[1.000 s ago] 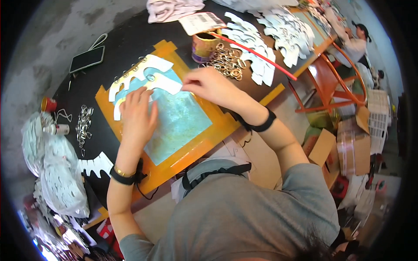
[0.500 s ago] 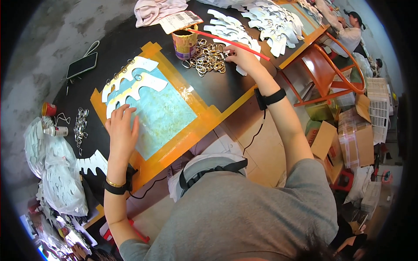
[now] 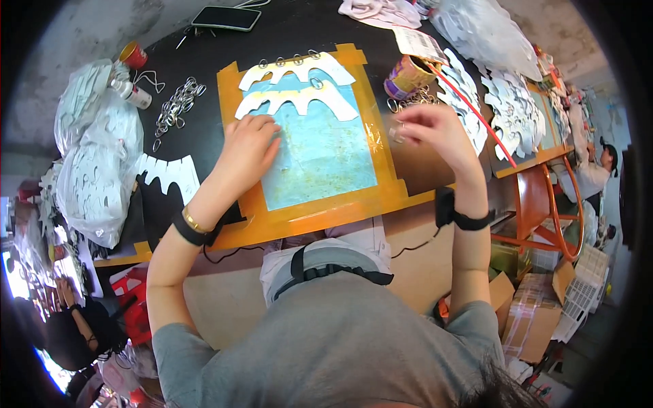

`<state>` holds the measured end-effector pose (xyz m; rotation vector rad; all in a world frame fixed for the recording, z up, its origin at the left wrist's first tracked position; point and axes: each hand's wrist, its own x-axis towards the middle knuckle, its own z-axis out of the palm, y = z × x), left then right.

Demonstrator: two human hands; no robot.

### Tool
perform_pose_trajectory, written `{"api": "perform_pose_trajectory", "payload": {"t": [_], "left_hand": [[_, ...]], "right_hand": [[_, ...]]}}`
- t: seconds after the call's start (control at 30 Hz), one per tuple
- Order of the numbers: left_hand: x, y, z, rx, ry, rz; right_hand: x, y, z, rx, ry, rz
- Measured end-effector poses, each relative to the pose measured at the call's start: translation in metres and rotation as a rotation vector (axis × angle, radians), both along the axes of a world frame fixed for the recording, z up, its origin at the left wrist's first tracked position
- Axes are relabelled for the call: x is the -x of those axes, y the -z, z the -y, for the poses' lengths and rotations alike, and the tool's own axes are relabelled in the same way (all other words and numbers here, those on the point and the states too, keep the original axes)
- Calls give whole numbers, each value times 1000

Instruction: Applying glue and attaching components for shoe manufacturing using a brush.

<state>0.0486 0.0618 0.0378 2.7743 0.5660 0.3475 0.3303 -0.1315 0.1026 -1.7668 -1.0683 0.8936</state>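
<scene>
My left hand point(image 3: 250, 148) lies with fingers stretched out at the left end of the lower white scalloped piece point(image 3: 297, 102). One metal ring point(image 3: 316, 83) stands on that piece's upper edge. Above it is a second white scalloped piece point(image 3: 333, 70), with several rings along its yellowish upper edge. Both rest on a blue sheet point(image 3: 323, 156) framed by orange tape. To the right, my right hand point(image 3: 435, 132) is raised, fingers pinched round what looks like a small metal ring point(image 3: 396, 134), slightly blurred. Behind it lies a pile of rings point(image 3: 415, 99), partly hidden by that hand.
A stained pot point(image 3: 407, 78) holds a long red stick point(image 3: 474, 112). White cut pieces point(image 3: 513, 112) are heaped at right. On the left are linked rings point(image 3: 179, 105), a phone point(image 3: 226, 18) and plastic bags point(image 3: 98, 183). An orange chair point(image 3: 534, 204) stands right; other people sit farther off.
My right hand has come away from the ring pile toward the blue sheet, fingers pinched. My left hand stays by the lower white piece. The view has turned, so the table appears straighter.
</scene>
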Motion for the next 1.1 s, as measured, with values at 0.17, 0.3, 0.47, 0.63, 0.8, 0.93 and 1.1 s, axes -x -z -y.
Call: {"api": "perform_pose_trajectory", "payload": {"t": [0.17,0.3,0.47,0.63,0.8,0.93,1.1], "left_hand": [[-35,6,-2,-41,43,60],[-48,10,-2,-80,81,-16],[-43,14,-20,-72,14,71],[-48,13,-34,-51,-34,99],[-56,12,-34,-36,1,110],[-58,16,-36,-46,-3,104],[-59,15,-37,-54,-12,90]], "right_hand": [[21,5,-125,-135,-249,-55],[14,43,-182,-63,-218,-4],[12,77,-201,-15,-311,147],[5,86,-202,21,-323,171],[6,91,-202,21,-328,198],[11,86,-200,-4,-296,231],[15,84,-199,-25,-277,337]]}}
